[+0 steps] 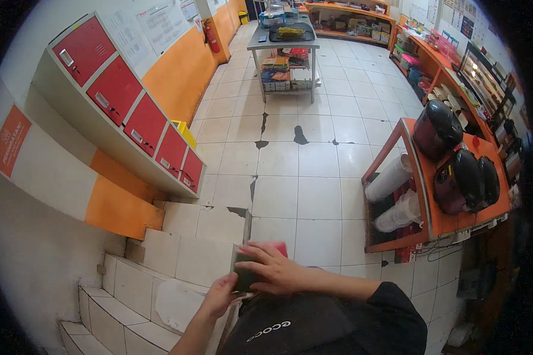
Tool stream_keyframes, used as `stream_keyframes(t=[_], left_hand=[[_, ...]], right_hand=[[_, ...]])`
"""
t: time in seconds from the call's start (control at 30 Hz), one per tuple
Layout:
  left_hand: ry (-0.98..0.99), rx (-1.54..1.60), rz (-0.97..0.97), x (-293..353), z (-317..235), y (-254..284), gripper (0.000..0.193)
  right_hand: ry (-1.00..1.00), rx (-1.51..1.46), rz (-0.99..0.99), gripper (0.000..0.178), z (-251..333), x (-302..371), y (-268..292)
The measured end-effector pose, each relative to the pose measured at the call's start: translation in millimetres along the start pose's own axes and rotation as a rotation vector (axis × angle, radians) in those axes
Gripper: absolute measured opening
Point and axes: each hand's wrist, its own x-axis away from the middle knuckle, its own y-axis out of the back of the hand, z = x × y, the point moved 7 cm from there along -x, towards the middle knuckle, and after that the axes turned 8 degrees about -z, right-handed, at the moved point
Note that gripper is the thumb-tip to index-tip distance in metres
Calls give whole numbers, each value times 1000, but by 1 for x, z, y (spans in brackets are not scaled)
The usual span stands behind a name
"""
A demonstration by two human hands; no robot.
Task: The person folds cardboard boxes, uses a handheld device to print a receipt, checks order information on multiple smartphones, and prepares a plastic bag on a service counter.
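In front of my dark clothing is a small flat object (pixel 243 275), dark green with a pink part at its far right corner; its kind I cannot make out. My left hand (pixel 221 294) pinches its near left edge between thumb and fingers. Across its top lies my right hand (pixel 273 270), fingers stretched out and slightly apart, hiding much of the surface. Pale tiled steps (pixel 204 251) lie beneath and to the left of my hands.
Red lockers (pixel 127 97) line the left wall. To the right, an orange stand (pixel 417 195) bears dark rice cookers (pixel 459 180), with stacked clear plastic cups (pixel 391 177) below. A metal table (pixel 257 41) stands farther off on the cracked tile floor (pixel 320 160).
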Motion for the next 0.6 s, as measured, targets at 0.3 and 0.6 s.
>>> stream_keyframes(t=[0.3,0.6], left_hand=[[-283,558,32,7,-54,-6,37],[-646,428,-271,35,-69,-24,38]], right_hand=[[142,-78,3,44,11,1,1],[8,-313,-397,42,12,-7,25]])
